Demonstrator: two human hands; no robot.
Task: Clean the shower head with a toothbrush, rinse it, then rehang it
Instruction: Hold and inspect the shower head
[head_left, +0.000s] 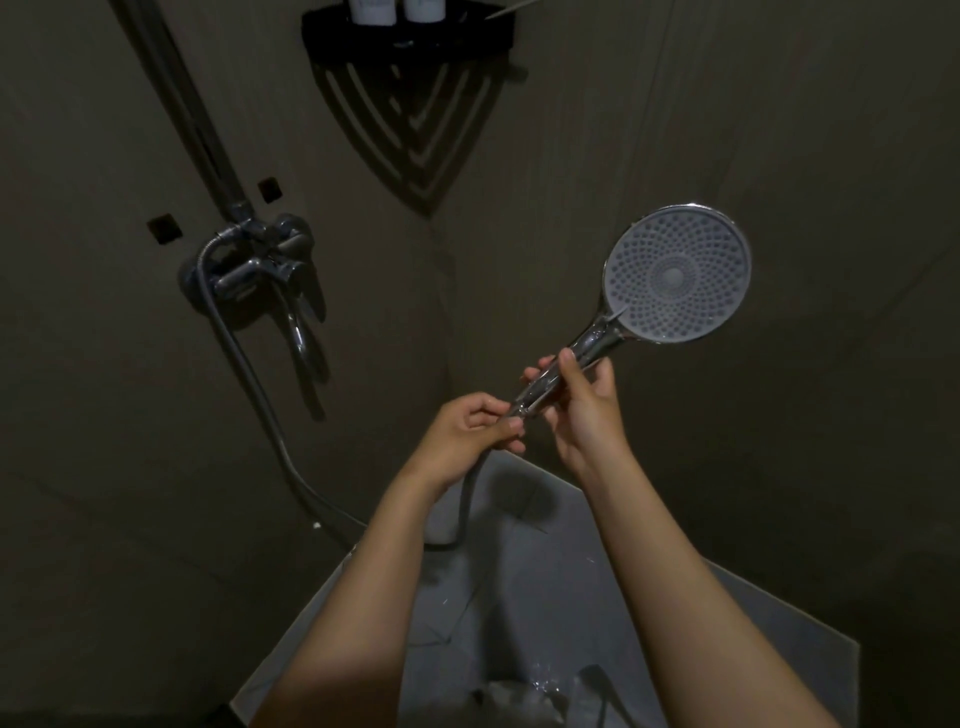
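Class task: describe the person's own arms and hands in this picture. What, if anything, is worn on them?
The left forearm and right forearm are bare to the frame's edge: no sleeves show. The left hand and right hand wear no gloves. No watch, bracelet or ring is visible, though the dim light could hide a thin one.

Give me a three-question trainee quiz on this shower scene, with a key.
1. True or false: the round chrome shower head hangs on a wall bracket.
2. Which hand grips the handle nearer the nozzle face? A) left hand B) right hand
3. Fill in: the grey flexible hose runs from the handle's lower end to the chrome ____ on the wall.
Key: 1 false, both hands hold it; 2 B; 3 mixer tap.
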